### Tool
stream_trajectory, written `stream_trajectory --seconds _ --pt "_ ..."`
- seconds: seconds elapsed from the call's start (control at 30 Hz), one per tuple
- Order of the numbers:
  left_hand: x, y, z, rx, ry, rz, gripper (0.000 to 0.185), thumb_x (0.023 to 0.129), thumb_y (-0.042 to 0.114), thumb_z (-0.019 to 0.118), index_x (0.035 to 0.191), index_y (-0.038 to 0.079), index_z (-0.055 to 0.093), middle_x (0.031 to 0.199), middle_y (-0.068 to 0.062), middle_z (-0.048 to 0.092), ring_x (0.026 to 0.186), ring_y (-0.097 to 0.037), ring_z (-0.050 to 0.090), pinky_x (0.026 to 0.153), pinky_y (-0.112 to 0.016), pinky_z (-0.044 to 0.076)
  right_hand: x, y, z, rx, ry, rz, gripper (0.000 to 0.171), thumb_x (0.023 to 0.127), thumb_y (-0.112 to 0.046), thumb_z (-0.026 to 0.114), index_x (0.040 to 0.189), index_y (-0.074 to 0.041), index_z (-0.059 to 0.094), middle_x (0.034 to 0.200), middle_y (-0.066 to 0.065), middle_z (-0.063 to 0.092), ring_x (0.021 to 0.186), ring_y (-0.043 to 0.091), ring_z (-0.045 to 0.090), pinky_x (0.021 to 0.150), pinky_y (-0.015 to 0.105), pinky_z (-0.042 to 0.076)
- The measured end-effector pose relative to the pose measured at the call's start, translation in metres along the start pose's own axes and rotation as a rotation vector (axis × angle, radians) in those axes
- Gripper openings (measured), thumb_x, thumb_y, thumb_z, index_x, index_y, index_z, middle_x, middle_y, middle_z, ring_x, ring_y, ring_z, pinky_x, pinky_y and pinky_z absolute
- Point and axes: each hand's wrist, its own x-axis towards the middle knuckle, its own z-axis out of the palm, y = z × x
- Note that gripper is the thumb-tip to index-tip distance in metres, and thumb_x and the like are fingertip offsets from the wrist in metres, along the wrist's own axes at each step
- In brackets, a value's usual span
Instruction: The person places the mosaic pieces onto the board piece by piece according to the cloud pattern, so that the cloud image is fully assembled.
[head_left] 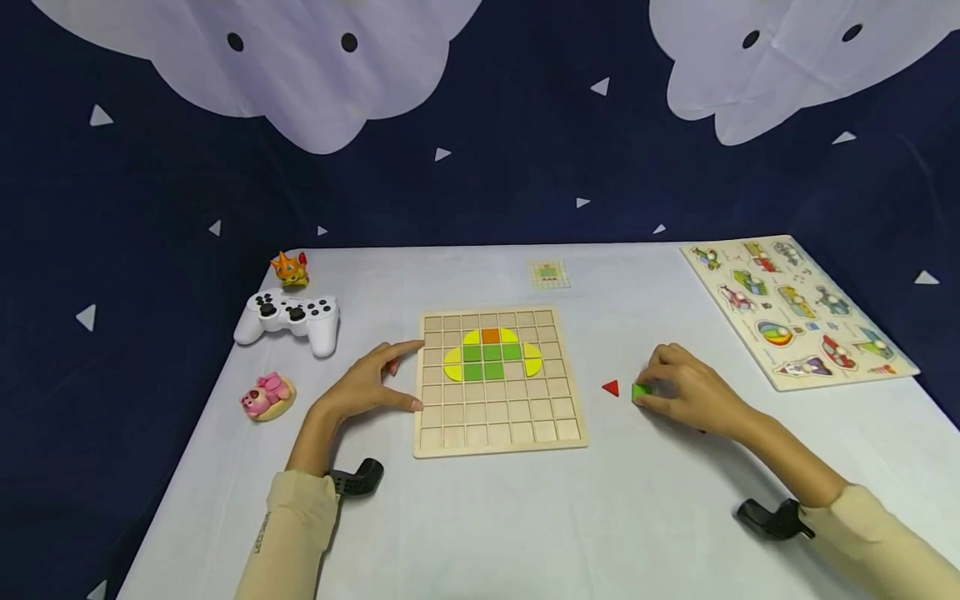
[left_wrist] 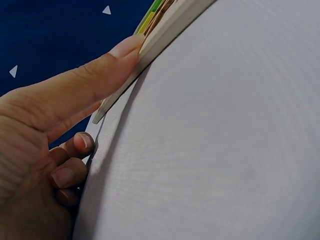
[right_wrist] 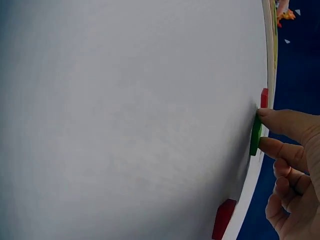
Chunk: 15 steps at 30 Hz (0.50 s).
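A square wooden grid board (head_left: pixel 491 417) lies in the middle of the table, with green squares (head_left: pixel 492 352), yellow rounded pieces and an orange square (head_left: pixel 490 336) set in its upper cells. My left hand (head_left: pixel 367 383) rests at the board's left side, thumb and index finger spread along the frame; in the left wrist view the thumb tip presses the rim. To the right of the board, my right hand (head_left: pixel 686 390) pinches a green square tile (right_wrist: pixel 255 135) between thumb and forefinger, close over the table. A red triangle (head_left: pixel 612 388) lies between that tile and the board.
Another red piece (right_wrist: pixel 224 219) lies by the right hand, and a bit of red (head_left: pixel 392 367) shows under the left fingers. A pattern card (head_left: pixel 549 274) is behind the board. Left stand a white game controller (head_left: pixel 288 318) and two figurines; a picture puzzle board (head_left: pixel 798 312) lies right.
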Motion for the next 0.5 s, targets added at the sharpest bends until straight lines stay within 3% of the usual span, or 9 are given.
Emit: stream_trajectory --seconds 0.5 --pt "0.001 -0.001 0.001 -0.004 -0.004 0.012 0.094 0.065 0.023 0.093 0.147 0.015 0.048 0.093 -0.005 0.038 0.092 -0.022 0.039 0.081 -0.039 0.032 0.020 -0.012 0.009 0.036 0.035 -0.059 0.018 0.069 -0.018 0.088 0.081 -0.015 0.074 0.085 -0.008 0.051 0.087 0.001 0.042 0.072 0.027 0.043"
